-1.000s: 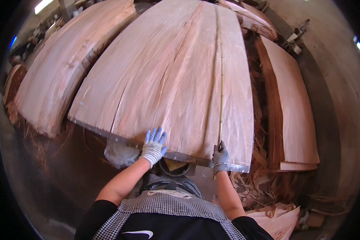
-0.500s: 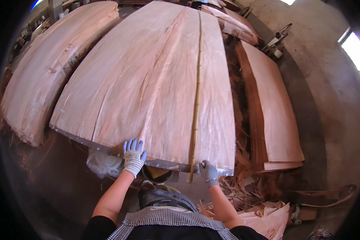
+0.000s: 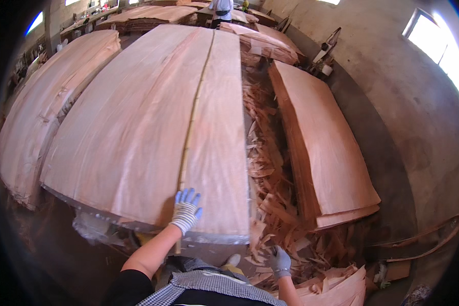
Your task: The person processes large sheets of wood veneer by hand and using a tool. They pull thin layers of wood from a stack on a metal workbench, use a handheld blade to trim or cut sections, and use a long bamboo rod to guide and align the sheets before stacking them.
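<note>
A wide stack of pale pinkish wood veneer sheets point(image 3: 137, 127) fills the middle of the view. Along it, from far end to near edge, runs a thin yellowish bamboo stick point(image 3: 191, 122). My left hand point(image 3: 186, 211), in a striped glove with blue fingers, presses flat near the front edge, over the stick's near part, fingers spread. The stick's end pokes out below my wrist. To the right of the stack's near corner, my right hand point(image 3: 280, 262), gloved in grey, hangs above wood scraps with curled fingers; what they hold, if anything, cannot be made out.
Veneer scraps point(image 3: 270, 191) litter the gap beside a second veneer stack point(image 3: 331, 148) on the right. Another stack point(image 3: 46, 112) lies left. Broken sheets point(image 3: 336, 288) and a curved strip point(image 3: 428, 240) sit lower right. A person point(image 3: 222, 9) stands at the far end.
My left hand has gone from the front edge onto the stick. My right hand has moved away from the stick's near end, out over the scraps. The view has shifted right and upward.
</note>
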A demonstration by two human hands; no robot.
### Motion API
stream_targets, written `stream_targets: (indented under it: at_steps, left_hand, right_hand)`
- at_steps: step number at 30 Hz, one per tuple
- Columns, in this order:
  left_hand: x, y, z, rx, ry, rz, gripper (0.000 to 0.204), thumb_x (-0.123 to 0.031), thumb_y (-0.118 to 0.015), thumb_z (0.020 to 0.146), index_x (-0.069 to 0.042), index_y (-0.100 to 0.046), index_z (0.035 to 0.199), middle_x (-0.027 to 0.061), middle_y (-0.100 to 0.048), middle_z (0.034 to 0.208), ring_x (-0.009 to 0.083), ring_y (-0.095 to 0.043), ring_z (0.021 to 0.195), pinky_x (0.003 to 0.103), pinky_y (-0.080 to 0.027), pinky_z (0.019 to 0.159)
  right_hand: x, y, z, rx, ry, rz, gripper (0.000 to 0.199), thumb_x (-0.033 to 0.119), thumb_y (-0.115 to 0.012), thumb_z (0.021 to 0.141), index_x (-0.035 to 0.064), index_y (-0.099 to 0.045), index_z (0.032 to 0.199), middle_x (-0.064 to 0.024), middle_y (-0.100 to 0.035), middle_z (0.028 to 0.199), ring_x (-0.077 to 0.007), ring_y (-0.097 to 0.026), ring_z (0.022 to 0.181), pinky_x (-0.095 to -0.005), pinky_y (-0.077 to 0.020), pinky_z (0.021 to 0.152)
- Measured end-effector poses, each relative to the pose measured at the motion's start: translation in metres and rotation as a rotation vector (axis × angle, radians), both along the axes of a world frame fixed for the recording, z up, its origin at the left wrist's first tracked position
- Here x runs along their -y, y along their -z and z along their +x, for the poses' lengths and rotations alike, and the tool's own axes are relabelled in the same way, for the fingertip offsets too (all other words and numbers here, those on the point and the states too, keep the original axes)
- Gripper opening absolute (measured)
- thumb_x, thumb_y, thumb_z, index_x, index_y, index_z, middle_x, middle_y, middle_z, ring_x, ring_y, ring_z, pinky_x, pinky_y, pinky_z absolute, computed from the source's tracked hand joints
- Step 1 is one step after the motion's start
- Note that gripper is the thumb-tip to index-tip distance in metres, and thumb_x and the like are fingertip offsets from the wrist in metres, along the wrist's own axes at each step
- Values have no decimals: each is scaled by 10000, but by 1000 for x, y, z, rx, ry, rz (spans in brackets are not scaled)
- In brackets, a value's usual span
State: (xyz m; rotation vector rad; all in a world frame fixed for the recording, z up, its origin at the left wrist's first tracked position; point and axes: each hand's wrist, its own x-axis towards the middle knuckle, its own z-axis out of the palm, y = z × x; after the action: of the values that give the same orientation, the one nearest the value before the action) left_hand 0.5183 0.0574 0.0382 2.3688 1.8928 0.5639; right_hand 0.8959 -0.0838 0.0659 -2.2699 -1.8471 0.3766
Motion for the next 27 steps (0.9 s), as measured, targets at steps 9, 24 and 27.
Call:
stream_targets:
  at_steps: [9,24,27]
  left_hand:
    - [-79,30,83,-127,-344,-99,642,-324,-546,759,-22,-374,1298,195,-272,1393,331,-207,1308,504,-87,1072]
    - [-85,-16,100,-123,-447,-139,582,-279,-626,666,-77,-471,1190,147,-396,1300,311,-313,1243,463,-187,1060]
    - [-104,-23,122,-58,-729,-283,528,-251,-626,644,-75,-525,1131,137,-440,1261,301,-347,1218,463,-216,1045]
  right_hand:
    - [-42,-35,226,-45,252,-12,215,131,-534,781,65,-622,966,-178,-631,872,-337,-610,820,-387,-490,716]
    - [-467,13,283,-397,-446,-259,214,70,-518,817,9,-607,1002,-131,-644,897,-216,-615,801,-289,-475,729]
    - [-517,14,301,-363,-424,-418,180,92,-509,820,34,-601,963,-110,-634,809,-213,-589,676,-294,-472,609]
